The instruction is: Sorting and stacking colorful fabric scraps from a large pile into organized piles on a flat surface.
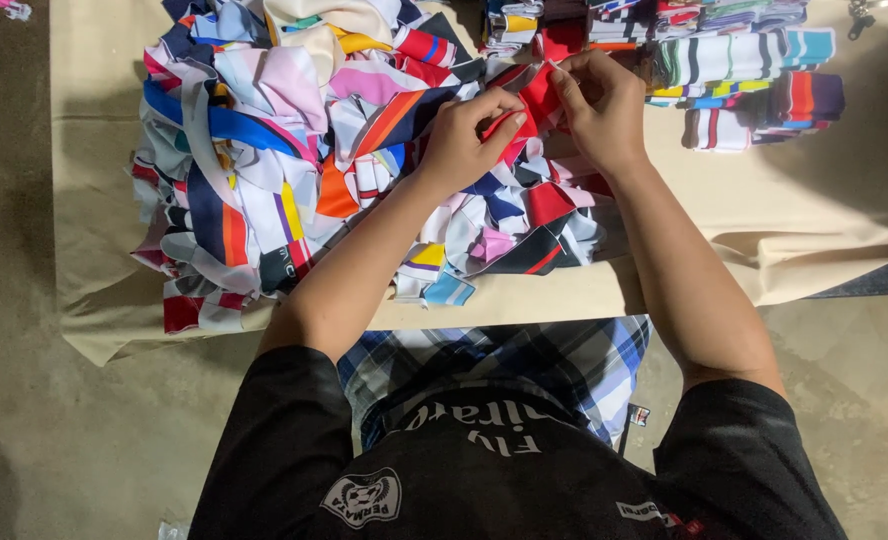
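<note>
Folded striped fabric stacks [734, 75] lie on a beige cloth-covered table [824, 215]; grey concrete floor [24, 420] below.

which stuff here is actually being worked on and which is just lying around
In hand: red cloth piece, held by left hand and right hand; loose scrap pile under them.
Lying about: folded striped stacks, beige table cover.

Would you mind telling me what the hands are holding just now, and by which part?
Both hands hold one red cloth piece: the left hand pinches its lower left edge, the right hand its upper right edge, above the pile of scraps.
</note>
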